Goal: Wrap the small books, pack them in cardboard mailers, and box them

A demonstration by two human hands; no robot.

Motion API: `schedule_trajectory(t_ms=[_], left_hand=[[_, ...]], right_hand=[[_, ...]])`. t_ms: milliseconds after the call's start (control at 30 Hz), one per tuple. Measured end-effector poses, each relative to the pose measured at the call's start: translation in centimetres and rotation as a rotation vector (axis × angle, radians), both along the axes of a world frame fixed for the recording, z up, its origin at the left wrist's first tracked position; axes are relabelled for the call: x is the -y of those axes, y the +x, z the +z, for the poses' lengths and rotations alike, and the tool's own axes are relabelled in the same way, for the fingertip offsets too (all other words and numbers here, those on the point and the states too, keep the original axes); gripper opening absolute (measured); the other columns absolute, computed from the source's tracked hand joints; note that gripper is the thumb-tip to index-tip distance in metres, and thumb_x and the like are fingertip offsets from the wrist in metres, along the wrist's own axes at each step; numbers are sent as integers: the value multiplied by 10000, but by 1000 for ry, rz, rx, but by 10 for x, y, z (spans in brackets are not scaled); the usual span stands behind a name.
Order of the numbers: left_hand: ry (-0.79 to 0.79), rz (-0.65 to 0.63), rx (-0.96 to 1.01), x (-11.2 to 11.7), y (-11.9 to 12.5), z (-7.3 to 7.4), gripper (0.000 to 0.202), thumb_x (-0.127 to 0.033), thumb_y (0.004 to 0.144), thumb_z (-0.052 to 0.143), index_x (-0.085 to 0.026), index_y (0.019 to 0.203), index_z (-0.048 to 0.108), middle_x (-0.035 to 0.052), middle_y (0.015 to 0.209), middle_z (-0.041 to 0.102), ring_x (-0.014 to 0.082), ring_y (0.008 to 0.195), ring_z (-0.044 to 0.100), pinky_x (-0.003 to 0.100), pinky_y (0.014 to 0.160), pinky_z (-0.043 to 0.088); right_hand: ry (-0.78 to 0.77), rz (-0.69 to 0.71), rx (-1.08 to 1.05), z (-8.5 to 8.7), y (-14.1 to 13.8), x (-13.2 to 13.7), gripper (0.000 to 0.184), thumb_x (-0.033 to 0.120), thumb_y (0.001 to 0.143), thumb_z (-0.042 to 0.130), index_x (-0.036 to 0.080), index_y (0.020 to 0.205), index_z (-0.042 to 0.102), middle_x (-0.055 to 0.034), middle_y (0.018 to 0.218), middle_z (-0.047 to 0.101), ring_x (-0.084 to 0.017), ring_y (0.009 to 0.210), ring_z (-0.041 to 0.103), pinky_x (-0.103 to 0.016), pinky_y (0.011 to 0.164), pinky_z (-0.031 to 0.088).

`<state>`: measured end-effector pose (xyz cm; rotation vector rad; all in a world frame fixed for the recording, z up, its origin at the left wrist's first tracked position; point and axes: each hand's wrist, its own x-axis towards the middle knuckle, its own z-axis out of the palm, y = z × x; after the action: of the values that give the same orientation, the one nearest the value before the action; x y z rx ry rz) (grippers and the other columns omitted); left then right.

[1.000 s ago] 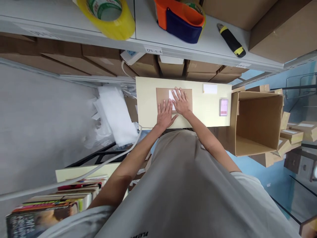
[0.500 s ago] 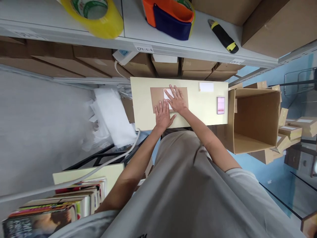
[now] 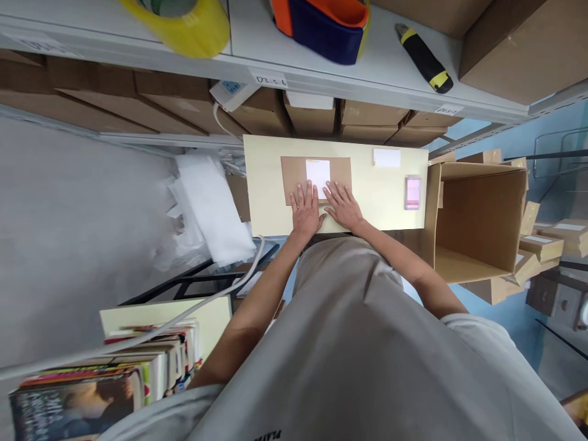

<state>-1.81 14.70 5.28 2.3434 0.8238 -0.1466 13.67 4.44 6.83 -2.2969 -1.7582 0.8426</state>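
A flat brown cardboard parcel (image 3: 294,174) lies on the pale yellow tabletop (image 3: 266,217), and a white label (image 3: 318,174) sits on its upper face. My left hand (image 3: 305,210) rests with fingers spread on the parcel's near edge, fingertips close to the label's lower left. On the other side my right hand (image 3: 343,205) lies flat and open, fingertips on the parcel by the label's lower right corner. The two thumbs point toward each other, a small gap between them. Neither hand grips anything.
Right of the parcel lie a white label stack (image 3: 386,157) and a pink-screened phone (image 3: 412,192). An open cardboard box (image 3: 478,220) adjoins the table's right end. The shelf above holds yellow tape (image 3: 197,30), a tape dispenser (image 3: 321,30) and a utility knife (image 3: 425,58). Books (image 3: 114,373) stand lower left.
My right hand has slid off the white label, down and to the right, uncovering it. My left hand stays on the parcel's near edge. The camera view has shifted slightly.
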Motion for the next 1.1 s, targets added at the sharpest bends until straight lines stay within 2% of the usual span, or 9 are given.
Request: schedule_trajectory(t_ms=[133, 233, 300, 433, 567, 767, 833, 933, 1100], left_hand=[[-1, -67, -21, 15, 1, 5, 1031, -365, 1002, 635, -65, 1866, 160, 211, 1945, 49, 437, 1816, -88, 736, 1438, -48], [-17, -61, -25, 18, 3, 6, 1082, -334, 965, 663, -27, 1858, 135, 240, 1939, 32, 429, 1819, -67, 716, 1446, -48], [-28, -56, -10, 15, 3, 4, 1071, -353, 977, 660, -40, 1860, 141, 234, 1941, 43, 422, 1823, -43, 704, 1452, -29], [-29, -48, 12, 7, 0, 1, 1012, -388, 1009, 632, -85, 1862, 180, 206, 1946, 75, 403, 1829, 2, 691, 1458, 11], [-19, -76, 11, 6, -2, -2, 1042, -351, 957, 662, -52, 1848, 212, 224, 1942, 98, 417, 1827, -4, 698, 1458, -1], [-15, -105, -11, 3, -3, -3, 1022, -314, 915, 688, -6, 1809, 302, 262, 1920, 205, 447, 1822, 25, 722, 1454, -6], [-13, -92, -12, 3, -2, -3, 969, -307, 935, 673, -14, 1797, 339, 268, 1908, 248, 440, 1823, 42, 717, 1457, -4], [-18, -63, 16, 6, 0, -2, 905, -298, 989, 593, -41, 1813, 319, 246, 1916, 237, 410, 1826, 66, 703, 1462, 12], [-45, 4, 82, 9, 3, -4, 874, -372, 1062, 536, -111, 1849, 260, 184, 1942, 158, 377, 1831, 72, 682, 1465, 36]], right_hand=[[-14, 27, -1, 2, 3, -5, 865, 430, 1115, 550, 91, 1856, 260, -144, 1952, 155, -349, 1847, 85, -612, 1506, 31], [14, 26, 23, 1, 11, -18, 929, 485, 1096, 599, 70, 1852, 252, -162, 1952, 143, -366, 1846, 78, -613, 1501, 25], [31, 33, 28, 0, 20, -28, 906, 511, 1119, 545, 67, 1851, 249, -163, 1953, 131, -365, 1846, 77, -617, 1498, 32], [43, 106, -2, -2, 39, -42, 763, 442, 1171, 381, 87, 1841, 299, -132, 1954, 155, -324, 1847, 99, -597, 1500, 76], [52, 105, 12, -4, 43, -55, 728, 469, 1202, 274, 124, 1841, 323, -98, 1955, 187, -295, 1846, 110, -568, 1508, 78], [36, 84, 68, -18, 31, -110, 739, 497, 1197, 294, 147, 1848, 319, -84, 1959, 183, -312, 1847, 102, -600, 1509, 49], [46, 45, 89, -19, 26, -117, 741, 472, 1192, 305, 132, 1850, 305, -96, 1959, 178, -310, 1848, 96, -609, 1507, 48], [60, -17, 111, -14, 23, -97, 744, 469, 1194, 302, 125, 1853, 285, -106, 1960, 168, -308, 1847, 107, -597, 1505, 57], [38, -32, 43, 1, 33, -9, 717, 498, 1193, 381, 183, 1837, 365, -90, 1957, 187, -309, 1848, 91, -583, 1504, 44]])
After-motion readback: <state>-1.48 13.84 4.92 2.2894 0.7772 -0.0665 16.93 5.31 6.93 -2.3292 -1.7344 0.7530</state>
